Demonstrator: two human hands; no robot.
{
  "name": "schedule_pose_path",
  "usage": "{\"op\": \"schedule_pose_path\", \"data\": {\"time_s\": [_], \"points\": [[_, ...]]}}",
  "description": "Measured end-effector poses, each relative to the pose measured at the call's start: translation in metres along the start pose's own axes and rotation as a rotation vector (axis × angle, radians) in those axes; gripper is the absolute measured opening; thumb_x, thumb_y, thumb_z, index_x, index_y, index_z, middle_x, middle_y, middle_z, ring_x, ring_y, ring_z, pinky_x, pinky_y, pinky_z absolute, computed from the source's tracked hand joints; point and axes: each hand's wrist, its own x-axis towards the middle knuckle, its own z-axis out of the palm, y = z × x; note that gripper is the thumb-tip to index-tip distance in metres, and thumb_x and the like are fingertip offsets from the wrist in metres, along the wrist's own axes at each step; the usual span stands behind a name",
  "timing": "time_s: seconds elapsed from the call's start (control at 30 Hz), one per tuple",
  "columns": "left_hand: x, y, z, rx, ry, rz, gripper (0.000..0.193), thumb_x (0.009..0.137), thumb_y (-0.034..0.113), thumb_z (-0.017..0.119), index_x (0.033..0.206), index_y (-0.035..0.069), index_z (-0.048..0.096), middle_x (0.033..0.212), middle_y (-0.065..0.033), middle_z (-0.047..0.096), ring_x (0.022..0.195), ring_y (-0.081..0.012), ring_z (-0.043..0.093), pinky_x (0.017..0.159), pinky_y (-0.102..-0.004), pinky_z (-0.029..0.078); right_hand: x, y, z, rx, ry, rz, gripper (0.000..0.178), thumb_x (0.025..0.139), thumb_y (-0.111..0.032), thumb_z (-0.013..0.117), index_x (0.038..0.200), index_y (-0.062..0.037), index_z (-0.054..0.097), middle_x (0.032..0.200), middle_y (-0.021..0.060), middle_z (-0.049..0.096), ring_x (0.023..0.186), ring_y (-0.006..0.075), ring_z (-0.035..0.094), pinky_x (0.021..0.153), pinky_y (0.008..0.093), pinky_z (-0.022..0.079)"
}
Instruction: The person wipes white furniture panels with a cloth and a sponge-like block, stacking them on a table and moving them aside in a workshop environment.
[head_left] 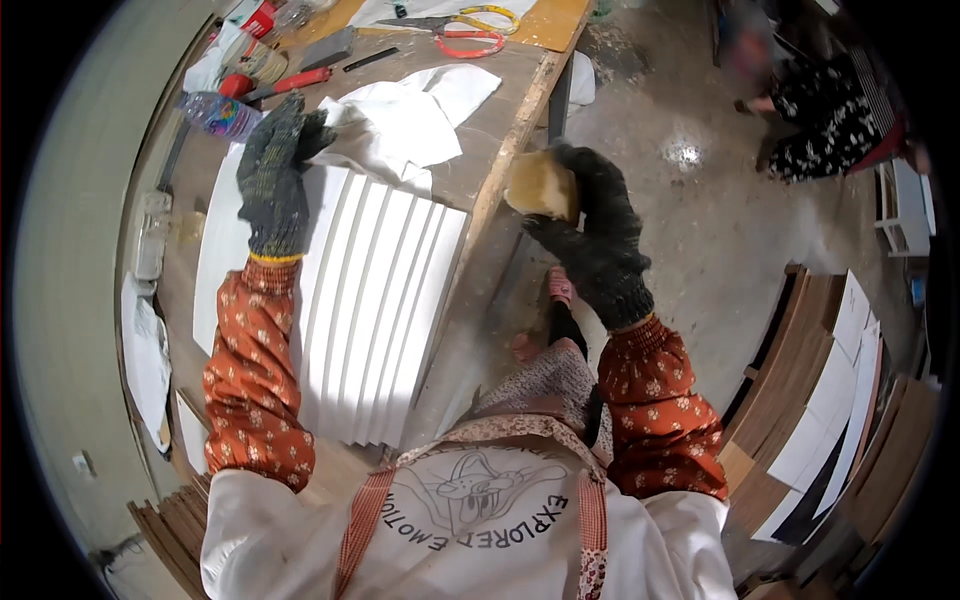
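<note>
One white ribbed panel [375, 300] is lying on the tabletop [480, 125], with one white cloth [410, 115] bunched at its far end. The left hand [272, 170], gloved, is resting flat and released on the panel's far edge, touching the cloth. The right hand [595, 235], also gloved, is clenching one yellow sponge block [541, 185], raised off the tabletop's edge above the floor.

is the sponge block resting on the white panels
No, the right hand holds the sponge block up beside the bench, off the white panels.
</note>
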Motion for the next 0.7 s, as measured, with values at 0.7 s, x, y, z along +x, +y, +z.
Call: {"op": "schedule_pose_path", "data": {"time_s": [0.7], "points": [[-0.389,0.066,0.011,0.555,1.051,-0.45,0.034,0.088,0.003,0.064,0.121,-0.001,0.055,0.123,-0.0107,0.059,0.105,-0.018,0.058,0.09,-0.0298,0.049,0.185,0.04,0.128,-0.263,-0.534,-0.456,0.063,0.075,-0.034,0.076,0.127,-0.0054,0.054,0.117,0.0156,0.061,0.113,0.03,0.056,0.099,0.0395,0.042]]}}
